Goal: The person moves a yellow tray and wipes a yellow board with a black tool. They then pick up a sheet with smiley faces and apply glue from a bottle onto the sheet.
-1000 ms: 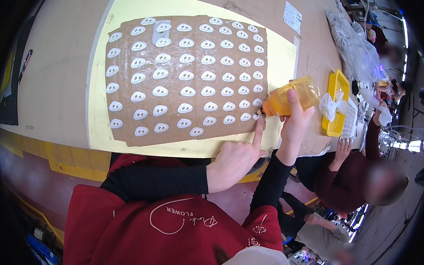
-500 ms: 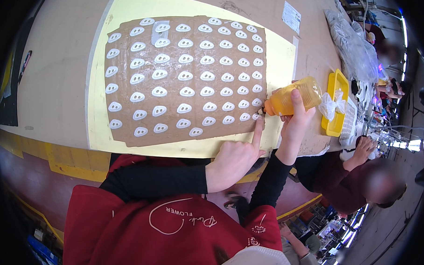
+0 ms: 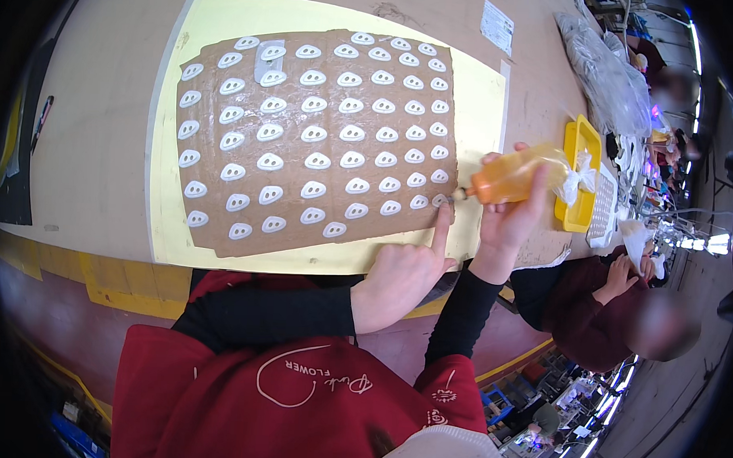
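My right hand point(image 3: 512, 214) is wrapped round a squeeze bottle point(image 3: 510, 176) of orange-yellow liquid, held tilted with its narrow tip to the left. The tip is at the lower right corner of a brown cardboard sheet point(image 3: 292, 176), close to the last of several rows of small white rounded-triangle pieces point(image 3: 313, 134), each with two holes. My left hand point(image 3: 399, 280) holds nothing. Its index finger stretches up to that corner piece, the thumb stands apart and the other fingers curl under. Whether the tip touches the piece, I cannot tell.
Pale yellow paper point(image 3: 484, 96) lies under the cardboard. To the right stand a yellow tray point(image 3: 567, 212) with a tied clear bag point(image 3: 578, 178) and a heap of clear plastic point(image 3: 602, 72). A pen point(image 3: 42, 123) lies far left. A person point(image 3: 590, 305) works at the right.
The bottle has moved a little to the right and lies more level, its tip slightly farther from the corner. My left finger stays at the corner piece. The view has shifted slightly.
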Demonstrator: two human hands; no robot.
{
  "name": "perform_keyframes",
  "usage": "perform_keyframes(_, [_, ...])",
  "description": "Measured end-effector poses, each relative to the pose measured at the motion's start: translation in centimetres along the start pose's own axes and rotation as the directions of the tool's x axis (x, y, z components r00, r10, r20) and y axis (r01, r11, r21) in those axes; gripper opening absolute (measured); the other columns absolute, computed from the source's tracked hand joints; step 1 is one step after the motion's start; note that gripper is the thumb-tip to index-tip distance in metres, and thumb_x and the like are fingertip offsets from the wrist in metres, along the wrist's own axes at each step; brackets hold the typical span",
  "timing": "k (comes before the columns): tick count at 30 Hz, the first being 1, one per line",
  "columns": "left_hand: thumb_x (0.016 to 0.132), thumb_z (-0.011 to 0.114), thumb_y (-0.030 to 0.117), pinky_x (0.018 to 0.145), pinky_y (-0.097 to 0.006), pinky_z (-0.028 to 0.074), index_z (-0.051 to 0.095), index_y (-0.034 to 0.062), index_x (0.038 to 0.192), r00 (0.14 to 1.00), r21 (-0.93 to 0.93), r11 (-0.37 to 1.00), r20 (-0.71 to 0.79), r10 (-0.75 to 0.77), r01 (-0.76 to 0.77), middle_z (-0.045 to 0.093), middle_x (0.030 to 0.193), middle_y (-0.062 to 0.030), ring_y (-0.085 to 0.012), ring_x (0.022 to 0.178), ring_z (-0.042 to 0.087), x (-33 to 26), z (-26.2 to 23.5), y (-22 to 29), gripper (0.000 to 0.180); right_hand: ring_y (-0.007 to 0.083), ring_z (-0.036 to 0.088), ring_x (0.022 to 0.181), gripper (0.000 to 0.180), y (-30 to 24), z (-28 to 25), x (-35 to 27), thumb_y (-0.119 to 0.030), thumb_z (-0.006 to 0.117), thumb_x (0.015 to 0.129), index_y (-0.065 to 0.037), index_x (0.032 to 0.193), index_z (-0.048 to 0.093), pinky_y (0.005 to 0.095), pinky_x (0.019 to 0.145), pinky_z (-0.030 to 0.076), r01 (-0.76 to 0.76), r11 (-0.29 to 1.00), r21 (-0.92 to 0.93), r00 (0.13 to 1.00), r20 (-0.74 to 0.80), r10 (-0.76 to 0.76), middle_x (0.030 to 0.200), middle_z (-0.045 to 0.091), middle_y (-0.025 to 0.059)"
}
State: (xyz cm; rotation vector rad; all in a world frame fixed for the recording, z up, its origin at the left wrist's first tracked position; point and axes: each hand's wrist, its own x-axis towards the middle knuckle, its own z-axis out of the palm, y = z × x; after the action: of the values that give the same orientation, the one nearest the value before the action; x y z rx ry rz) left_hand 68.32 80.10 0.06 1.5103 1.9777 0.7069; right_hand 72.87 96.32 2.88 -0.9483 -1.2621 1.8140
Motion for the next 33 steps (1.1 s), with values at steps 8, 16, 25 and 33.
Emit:
perform_keyframes(8, [0.094, 0.056, 0.041, 0.035, -0.032, 0.038, 0.024, -0.0051, 0.148, 0.997, -0.030, 0.998, -0.038, 0.061, -0.062, 0.042, 0.040, 0.0013, -0.0165, 0.034, 0.049, -0.2, 0.2, -0.8, 0.078, 0.0099, 0.057, 0.061, 0.055, -2.7, -3.5, -0.5, -0.054, 0.056, 0.093, -0.002, 0.113, 0.054, 0.0174, 0.041, 0.038, -0.190, 0.667, 0.720, 0.981, 0.116, 0.154, 0.102, 0.063, 0.0132])
perform_keyframes(16, [0.096, 0.054, 0.039, 0.046, -0.033, 0.045, 0.025, 0.0030, 0.151, 0.988, -0.201, 0.972, 0.075, 0.138, -0.120, 0.054, 0.054, -0.0030, -0.0195, 0.046, 0.056, -1.1, -1.0, -1.4, 0.072, 0.0232, 0.059, 0.109, 0.062, -0.4, -2.9, -5.5, -0.051, 0.064, 0.088, -0.012, 0.134, 0.047, 0.0285, 0.072, 0.053, 0.030, 0.623, 0.782, 0.999, -0.037, -0.002, 0.131, 0.055, 0.0166])
perform_keyframes(25, [0.101, 0.049, 0.035, 0.110, -0.036, 0.031, 0.025, -0.0049, 0.147, 0.976, -0.955, 0.204, -0.201, 0.079, -0.213, 0.040, 0.144, -0.0179, -0.0261, 0.135, 0.040, -1.0, -5.6, -1.4, 0.066, 0.0307, 0.048, 0.125, 0.072, 6.5, 2.6, -10.1, -0.035, 0.083, 0.076, -0.023, 0.132, 0.040, 0.0430, 0.104, 0.044, 0.509, 0.799, 0.321, 0.852, -0.052, -0.521, 0.136, 0.041, 0.0093])
perform_keyframes(33, [0.100, 0.049, 0.028, 0.102, -0.035, 0.041, 0.029, -0.0009, 0.144, 0.985, -0.984, -0.073, -0.164, 0.052, -0.160, 0.052, 0.127, -0.0141, -0.0213, 0.118, 0.053, -1.5, -7.4, -2.3, 0.056, 0.0322, 0.055, 0.115, 0.037, 6.2, 1.8, -9.7, -0.010, 0.072, 0.083, -0.013, 0.114, 0.053, 0.0446, 0.099, 0.045, 0.801, 0.386, -0.458, 0.540, 0.276, -0.795, 0.121, 0.054, 0.0150])
